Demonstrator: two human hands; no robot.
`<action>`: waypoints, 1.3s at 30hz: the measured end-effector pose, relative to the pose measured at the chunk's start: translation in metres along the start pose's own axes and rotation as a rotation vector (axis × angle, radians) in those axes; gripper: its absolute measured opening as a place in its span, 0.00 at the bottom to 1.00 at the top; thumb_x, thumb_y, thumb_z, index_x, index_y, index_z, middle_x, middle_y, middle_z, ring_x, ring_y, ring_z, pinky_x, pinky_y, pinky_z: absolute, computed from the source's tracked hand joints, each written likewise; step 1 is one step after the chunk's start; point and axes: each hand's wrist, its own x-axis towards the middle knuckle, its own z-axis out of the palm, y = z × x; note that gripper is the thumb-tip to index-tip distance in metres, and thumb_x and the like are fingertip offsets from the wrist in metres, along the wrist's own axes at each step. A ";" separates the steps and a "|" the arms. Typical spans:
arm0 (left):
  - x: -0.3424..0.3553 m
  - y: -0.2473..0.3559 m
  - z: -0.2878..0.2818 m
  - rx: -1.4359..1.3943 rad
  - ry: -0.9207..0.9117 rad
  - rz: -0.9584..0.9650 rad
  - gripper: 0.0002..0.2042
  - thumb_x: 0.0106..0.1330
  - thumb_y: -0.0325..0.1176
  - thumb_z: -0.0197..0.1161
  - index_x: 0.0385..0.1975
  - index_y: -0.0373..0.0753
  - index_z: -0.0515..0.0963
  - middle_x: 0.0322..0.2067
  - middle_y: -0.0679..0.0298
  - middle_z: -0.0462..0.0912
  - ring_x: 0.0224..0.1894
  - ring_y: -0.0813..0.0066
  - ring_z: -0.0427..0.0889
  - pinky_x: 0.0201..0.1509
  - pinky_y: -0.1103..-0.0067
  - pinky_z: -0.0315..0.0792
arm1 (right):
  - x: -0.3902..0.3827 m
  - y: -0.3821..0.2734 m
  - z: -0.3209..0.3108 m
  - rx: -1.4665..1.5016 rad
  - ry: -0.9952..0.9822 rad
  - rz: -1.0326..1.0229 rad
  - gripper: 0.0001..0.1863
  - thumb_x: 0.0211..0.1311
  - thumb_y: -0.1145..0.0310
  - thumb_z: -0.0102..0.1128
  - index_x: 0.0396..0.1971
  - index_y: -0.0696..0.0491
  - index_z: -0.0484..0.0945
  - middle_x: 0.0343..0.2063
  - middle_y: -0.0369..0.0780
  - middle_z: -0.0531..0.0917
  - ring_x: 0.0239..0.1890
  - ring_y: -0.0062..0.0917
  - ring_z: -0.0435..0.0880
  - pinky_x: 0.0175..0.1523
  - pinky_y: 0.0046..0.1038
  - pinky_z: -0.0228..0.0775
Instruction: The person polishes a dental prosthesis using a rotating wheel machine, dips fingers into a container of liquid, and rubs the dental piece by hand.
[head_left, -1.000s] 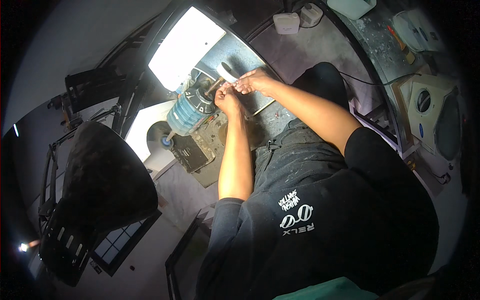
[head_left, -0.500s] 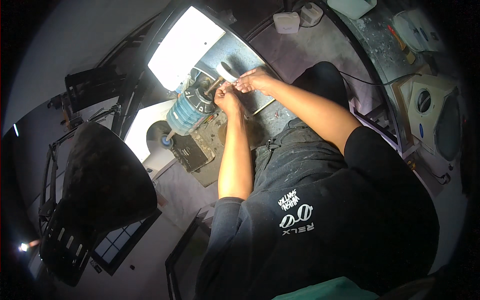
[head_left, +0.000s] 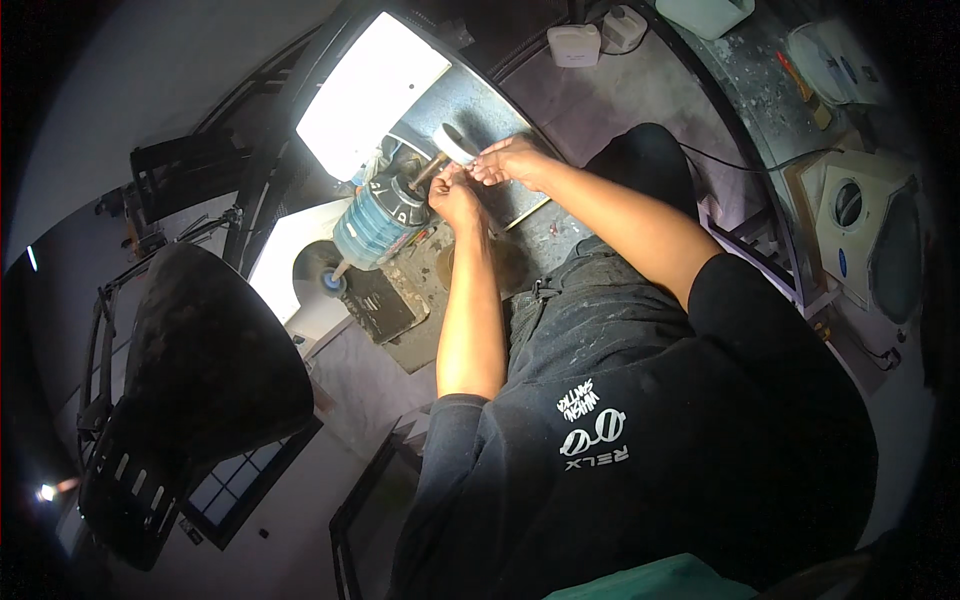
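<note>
A blue bench motor with a black end housing (head_left: 372, 230) has a shaft carrying a white wheel (head_left: 448, 142) toward the upper right. My left hand (head_left: 456, 208) is closed just below that wheel, its fingers pinched on a small piece too tiny to make out. My right hand (head_left: 512, 160) meets it from the right at the wheel's lower edge, fingers pinched round the same spot; what they hold is hidden. A second, blurred wheel with a blue hub (head_left: 331, 283) sits on the motor's lower left end inside a dark round guard.
A bright white panel (head_left: 370, 90) and metal tray stand behind the motor. A large black lamp shade (head_left: 215, 350) hangs at left. White jugs (head_left: 573, 46) are at the top. A side bench (head_left: 740, 100) with a white machine (head_left: 855, 225) and cable runs along the right.
</note>
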 end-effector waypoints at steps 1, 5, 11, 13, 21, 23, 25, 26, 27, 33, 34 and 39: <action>0.000 -0.001 -0.001 0.008 -0.003 0.007 0.02 0.61 0.20 0.52 0.29 0.28 0.71 0.25 0.58 0.78 0.24 0.75 0.76 0.29 0.82 0.71 | 0.000 0.000 0.000 -0.005 -0.009 0.000 0.08 0.54 0.74 0.58 0.32 0.62 0.77 0.26 0.44 0.82 0.25 0.24 0.82 0.31 0.22 0.76; 0.002 -0.003 -0.004 0.026 -0.011 0.025 0.02 0.61 0.20 0.52 0.29 0.28 0.72 0.25 0.58 0.78 0.24 0.76 0.75 0.28 0.82 0.70 | -0.001 -0.001 0.001 0.022 -0.024 0.002 0.08 0.54 0.74 0.58 0.32 0.63 0.77 0.26 0.44 0.82 0.25 0.24 0.82 0.32 0.23 0.77; 0.003 -0.003 -0.004 0.026 -0.016 0.015 0.03 0.61 0.20 0.52 0.30 0.28 0.72 0.26 0.58 0.78 0.25 0.76 0.76 0.29 0.82 0.70 | -0.001 0.001 0.000 -0.008 -0.020 0.003 0.11 0.54 0.72 0.60 0.34 0.63 0.77 0.28 0.43 0.82 0.27 0.22 0.82 0.31 0.20 0.76; 0.001 -0.002 -0.002 0.025 -0.010 0.006 0.03 0.61 0.20 0.52 0.30 0.28 0.72 0.26 0.58 0.78 0.25 0.76 0.76 0.29 0.82 0.70 | 0.000 0.001 -0.002 0.007 -0.025 0.000 0.10 0.54 0.73 0.59 0.33 0.63 0.77 0.27 0.44 0.82 0.27 0.23 0.82 0.32 0.22 0.77; 0.001 -0.001 -0.003 0.048 -0.003 0.012 0.02 0.61 0.19 0.52 0.31 0.27 0.71 0.25 0.61 0.77 0.24 0.81 0.73 0.28 0.86 0.69 | -0.003 0.000 0.001 -0.002 -0.035 0.002 0.10 0.54 0.71 0.60 0.33 0.63 0.77 0.29 0.43 0.82 0.28 0.22 0.82 0.32 0.20 0.76; 0.004 -0.003 -0.005 0.036 -0.008 0.018 0.02 0.60 0.19 0.51 0.31 0.27 0.71 0.25 0.61 0.77 0.24 0.80 0.74 0.29 0.85 0.69 | -0.005 -0.001 0.002 0.007 -0.029 0.002 0.11 0.54 0.71 0.60 0.33 0.63 0.77 0.29 0.43 0.82 0.28 0.22 0.82 0.32 0.21 0.76; 0.005 -0.004 -0.007 0.045 -0.011 0.027 0.03 0.61 0.19 0.51 0.31 0.27 0.71 0.26 0.59 0.77 0.25 0.78 0.75 0.29 0.84 0.70 | -0.004 0.000 0.002 0.000 -0.030 0.000 0.11 0.54 0.71 0.60 0.34 0.63 0.77 0.29 0.43 0.82 0.28 0.23 0.82 0.32 0.21 0.76; 0.005 -0.004 -0.006 0.055 -0.014 0.034 0.03 0.61 0.19 0.51 0.31 0.27 0.72 0.26 0.57 0.78 0.25 0.75 0.76 0.29 0.82 0.71 | -0.004 -0.001 0.002 -0.006 -0.029 -0.001 0.11 0.54 0.72 0.60 0.34 0.63 0.77 0.29 0.43 0.82 0.28 0.23 0.82 0.32 0.21 0.76; 0.004 -0.004 -0.005 0.054 -0.015 0.034 0.03 0.61 0.19 0.51 0.31 0.27 0.72 0.26 0.57 0.78 0.25 0.75 0.76 0.29 0.82 0.71 | -0.003 -0.001 0.001 -0.006 -0.028 -0.002 0.11 0.54 0.72 0.60 0.34 0.63 0.77 0.29 0.43 0.82 0.28 0.23 0.82 0.32 0.21 0.76; -0.001 -0.001 -0.001 0.072 -0.014 0.050 0.02 0.61 0.19 0.52 0.31 0.28 0.71 0.26 0.59 0.78 0.25 0.77 0.76 0.29 0.82 0.71 | -0.003 0.001 0.000 -0.012 -0.035 -0.004 0.11 0.54 0.72 0.59 0.34 0.64 0.77 0.30 0.44 0.82 0.30 0.24 0.83 0.33 0.21 0.76; -0.005 0.000 0.001 0.088 -0.007 0.073 0.02 0.61 0.19 0.52 0.32 0.28 0.71 0.27 0.59 0.77 0.26 0.78 0.75 0.30 0.83 0.70 | -0.003 0.001 -0.002 0.004 -0.021 -0.001 0.10 0.54 0.73 0.59 0.33 0.63 0.77 0.28 0.43 0.82 0.27 0.23 0.82 0.31 0.21 0.76; -0.013 -0.001 -0.001 0.248 -0.014 0.264 0.04 0.62 0.20 0.52 0.35 0.28 0.69 0.29 0.61 0.75 0.28 0.81 0.73 0.33 0.85 0.68 | -0.005 0.001 0.000 0.035 -0.015 0.006 0.09 0.53 0.74 0.59 0.33 0.63 0.76 0.26 0.43 0.82 0.23 0.23 0.81 0.29 0.20 0.74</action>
